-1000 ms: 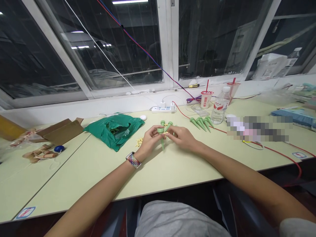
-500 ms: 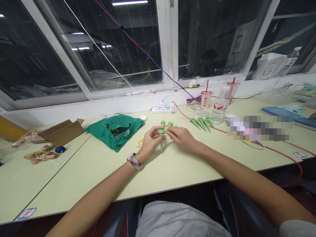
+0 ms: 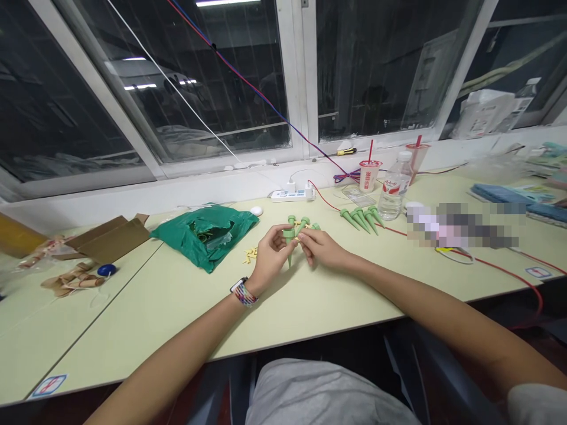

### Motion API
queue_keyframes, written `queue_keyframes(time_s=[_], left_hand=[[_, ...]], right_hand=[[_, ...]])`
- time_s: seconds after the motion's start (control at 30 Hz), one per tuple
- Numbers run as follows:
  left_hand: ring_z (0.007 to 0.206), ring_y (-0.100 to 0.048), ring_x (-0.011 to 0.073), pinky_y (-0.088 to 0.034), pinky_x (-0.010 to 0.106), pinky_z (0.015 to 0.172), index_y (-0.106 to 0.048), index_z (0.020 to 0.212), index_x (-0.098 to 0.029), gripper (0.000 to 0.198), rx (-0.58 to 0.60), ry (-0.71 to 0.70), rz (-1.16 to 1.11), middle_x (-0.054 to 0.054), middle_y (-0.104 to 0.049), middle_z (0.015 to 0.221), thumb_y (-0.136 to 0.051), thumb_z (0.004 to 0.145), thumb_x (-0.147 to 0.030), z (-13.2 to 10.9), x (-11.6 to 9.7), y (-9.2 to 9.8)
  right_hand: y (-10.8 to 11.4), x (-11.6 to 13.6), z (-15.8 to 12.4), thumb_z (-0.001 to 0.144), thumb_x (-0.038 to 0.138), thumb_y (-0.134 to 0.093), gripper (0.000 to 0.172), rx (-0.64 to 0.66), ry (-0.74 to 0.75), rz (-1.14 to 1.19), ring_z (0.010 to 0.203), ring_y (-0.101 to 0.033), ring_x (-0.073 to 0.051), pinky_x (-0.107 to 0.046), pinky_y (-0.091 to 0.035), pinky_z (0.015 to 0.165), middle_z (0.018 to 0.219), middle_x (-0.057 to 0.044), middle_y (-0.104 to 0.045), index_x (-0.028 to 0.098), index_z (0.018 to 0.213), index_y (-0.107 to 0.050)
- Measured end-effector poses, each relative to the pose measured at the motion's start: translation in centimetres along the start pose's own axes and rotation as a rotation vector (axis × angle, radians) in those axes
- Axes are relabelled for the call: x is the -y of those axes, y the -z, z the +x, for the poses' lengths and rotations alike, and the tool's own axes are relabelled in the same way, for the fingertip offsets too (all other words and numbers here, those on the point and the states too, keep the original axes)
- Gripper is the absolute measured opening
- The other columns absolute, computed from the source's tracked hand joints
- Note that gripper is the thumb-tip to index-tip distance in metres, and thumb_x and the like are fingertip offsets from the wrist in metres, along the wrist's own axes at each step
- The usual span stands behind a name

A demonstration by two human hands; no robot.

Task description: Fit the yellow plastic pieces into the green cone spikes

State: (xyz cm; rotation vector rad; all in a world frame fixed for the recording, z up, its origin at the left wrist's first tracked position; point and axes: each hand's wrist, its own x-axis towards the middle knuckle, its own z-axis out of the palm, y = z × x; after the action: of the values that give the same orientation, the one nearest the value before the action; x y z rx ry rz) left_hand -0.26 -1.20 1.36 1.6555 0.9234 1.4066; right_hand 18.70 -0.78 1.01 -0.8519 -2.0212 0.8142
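My left hand [image 3: 271, 254] is closed around a green plastic watering spike [image 3: 289, 234], its pointed tip hanging down between the fingers. Close against it, my right hand [image 3: 325, 248] pinches a small yellow plastic piece [image 3: 297, 238] at the side of the spike's head; my fingers partly cover it. Just beyond the hands lie more green spikes [image 3: 303, 222], some with yellow pieces on them. To the left of my left hand is a small heap of loose yellow pieces [image 3: 249, 255]. A row of several green spikes [image 3: 359, 218] lies off to the right.
A torn green plastic bag [image 3: 212, 239] and an open cardboard box [image 3: 110, 239] sit on the left, near wooden toy parts [image 3: 73, 277]. A power strip [image 3: 292, 194], a paper cup [image 3: 368, 176] and a water bottle [image 3: 393, 189] stand at the back. A red cable [image 3: 500, 267] crosses the right side.
My right hand's fingers have curled lower and closer in beside the spike. The spike in my left hand has risen slightly. The view has shifted a little.
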Motion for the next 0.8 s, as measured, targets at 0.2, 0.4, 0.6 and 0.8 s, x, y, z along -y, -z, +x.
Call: queue_keyframes(time_s=[0.2,0.4,0.6,0.8], left_hand=[[0.082,-0.069,0.0178,-0.057,0.037,0.084,-0.071,0.109,-0.020,0.033,0.229,0.260,-0.262,0.006,-0.073,0.099,-0.084,0.083,-0.036,0.1,-0.4,0.0],[0.085,-0.067,0.0187,-0.056,0.034,0.083,-0.069,0.116,-0.024,0.039,0.037,0.008,0.018,0.003,-0.070,0.095,-0.084,0.083,-0.037,-0.6,-0.4,-0.2],[0.078,-0.068,0.0176,-0.056,0.033,0.077,-0.069,0.108,-0.021,0.031,0.184,0.162,-0.179,0.004,-0.071,0.095,-0.081,0.085,-0.037,-0.1,-1.0,-0.1],[0.073,-0.069,0.0154,-0.056,0.030,0.074,-0.063,0.122,-0.022,0.044,0.141,0.054,-0.042,0.001,-0.065,0.091,-0.081,0.087,-0.044,-0.2,-1.5,-0.1]], right_hand=[[0.7,-0.3,-0.2,0.110,0.041,-0.039,0.031,-0.104,0.215,-0.382,0.076,-0.060,-0.020,-0.031,-0.042,0.069,0.088,-0.006,-0.067,0.023,0.088,-0.051],[0.0,0.0,0.0,0.112,0.041,-0.029,0.040,-0.046,-0.013,-0.071,0.058,-0.055,-0.017,-0.031,-0.043,0.063,0.062,0.002,-0.054,0.025,0.078,-0.041],[0.4,0.3,-0.5,0.110,0.043,-0.040,0.035,-0.111,0.186,-0.343,0.071,-0.057,-0.019,-0.031,-0.040,0.068,0.080,-0.005,-0.065,0.023,0.083,-0.050],[0.3,0.3,-0.5,0.112,0.044,-0.037,0.042,-0.072,0.125,-0.205,0.069,-0.057,-0.017,-0.030,-0.041,0.070,0.074,0.000,-0.063,0.023,0.082,-0.057]])
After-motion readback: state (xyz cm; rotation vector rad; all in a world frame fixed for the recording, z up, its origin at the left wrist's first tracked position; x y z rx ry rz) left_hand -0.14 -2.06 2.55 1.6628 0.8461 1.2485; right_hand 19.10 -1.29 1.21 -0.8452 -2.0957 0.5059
